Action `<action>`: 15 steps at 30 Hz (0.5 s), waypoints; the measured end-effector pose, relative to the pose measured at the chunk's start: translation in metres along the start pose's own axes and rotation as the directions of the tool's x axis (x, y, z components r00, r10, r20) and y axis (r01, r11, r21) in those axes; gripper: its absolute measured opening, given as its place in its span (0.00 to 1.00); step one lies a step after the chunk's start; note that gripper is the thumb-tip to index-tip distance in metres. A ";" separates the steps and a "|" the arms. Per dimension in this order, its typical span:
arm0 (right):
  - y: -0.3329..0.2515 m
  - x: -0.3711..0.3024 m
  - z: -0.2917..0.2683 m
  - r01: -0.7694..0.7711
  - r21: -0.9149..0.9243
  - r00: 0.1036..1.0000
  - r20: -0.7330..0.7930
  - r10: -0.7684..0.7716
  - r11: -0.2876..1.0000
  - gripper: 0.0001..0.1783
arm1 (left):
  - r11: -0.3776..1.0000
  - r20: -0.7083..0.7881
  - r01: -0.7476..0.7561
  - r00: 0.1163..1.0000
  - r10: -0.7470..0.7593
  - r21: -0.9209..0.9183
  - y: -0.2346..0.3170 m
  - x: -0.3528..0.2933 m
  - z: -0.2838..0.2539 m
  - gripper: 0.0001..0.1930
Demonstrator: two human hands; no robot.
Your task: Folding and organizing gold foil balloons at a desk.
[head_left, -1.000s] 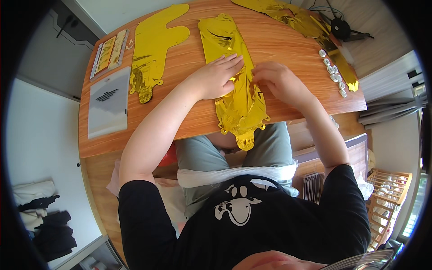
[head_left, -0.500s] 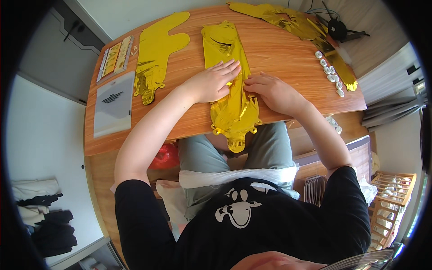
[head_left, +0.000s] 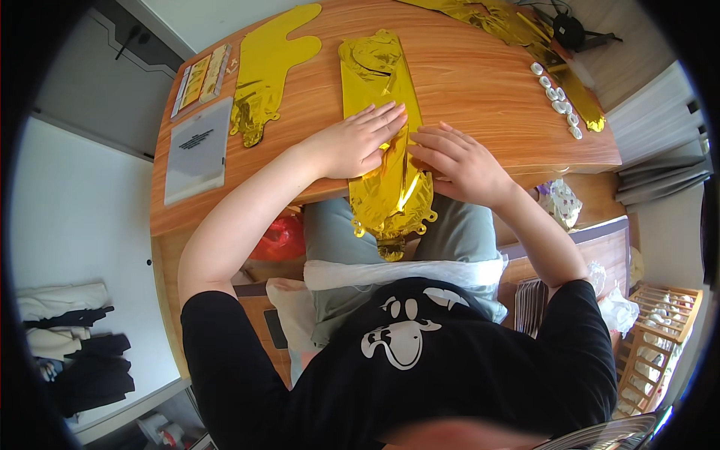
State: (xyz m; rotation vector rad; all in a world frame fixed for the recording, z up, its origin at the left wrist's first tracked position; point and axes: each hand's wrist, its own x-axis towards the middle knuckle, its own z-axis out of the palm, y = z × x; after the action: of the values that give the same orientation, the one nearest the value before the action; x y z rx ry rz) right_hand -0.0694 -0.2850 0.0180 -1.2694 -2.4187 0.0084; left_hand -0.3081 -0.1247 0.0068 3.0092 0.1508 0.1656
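Middle foil [head_left: 375, 84] lies on the table [head_left: 480, 90], overhanging its near edge; pouch [head_left: 199, 159] left, box [head_left: 201, 82] behind it, discs [head_left: 551, 94] right!

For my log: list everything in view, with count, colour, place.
Middle foil: one, gold, under the hands
Left foil: one, gold, table left
Right foil: count unclear, gold, far right
Small discs: about eight, white, table right
Antenna device: one, black, far right
Flat package: one, multicoloured, table left
Sleeve: one, translucent, table left
Table: one, brown, centre
Red bag: one, red, below table
Slatted rack: one, tan, lower right
Clothes: several, black and white, lower left
Shirt: one, black, bottom
Trousers: one pair, greyish, lap
Left hand: one, bare, on middle foil
Right hand: one, bare, middle foil's right edge
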 end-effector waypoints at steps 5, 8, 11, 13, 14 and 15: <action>-0.004 0.003 0.022 0.207 -0.096 0.972 -0.089 -0.215 0.974 0.28 | 0.999 0.055 0.036 0.998 -0.034 -0.036 0.000 0.000 0.002 0.38; -0.004 0.002 0.022 0.235 -0.115 0.964 -0.096 -0.246 0.965 0.25 | 0.992 -0.027 0.032 0.999 -0.036 -0.126 -0.012 0.005 0.000 0.35; -0.004 0.003 0.019 0.243 -0.075 0.962 -0.107 -0.250 0.967 0.23 | 0.162 -0.013 0.042 0.946 -0.324 -0.986 -0.030 0.004 -0.015 0.33; -0.005 0.004 0.018 0.254 -0.065 0.960 -0.107 -0.260 0.965 0.22 | 0.139 -0.099 -0.050 0.924 -0.370 -0.989 -0.033 -0.010 -0.013 0.32; -0.005 0.004 0.017 0.258 -0.057 0.959 -0.104 -0.263 0.964 0.22 | 0.117 -0.180 -0.144 0.894 -0.410 -0.983 -0.034 -0.016 -0.011 0.32; -0.003 0.000 0.016 0.253 -0.061 0.961 -0.103 -0.258 0.966 0.22 | 0.245 -0.133 -0.044 0.923 -0.361 -0.969 -0.024 -0.023 -0.015 0.40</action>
State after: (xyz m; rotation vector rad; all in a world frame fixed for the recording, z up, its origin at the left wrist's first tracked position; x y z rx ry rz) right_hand -0.0781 -0.2836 0.0038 -0.9406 -2.4806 -0.1888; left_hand -0.3345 -0.1016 0.0164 1.6269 0.2685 0.5282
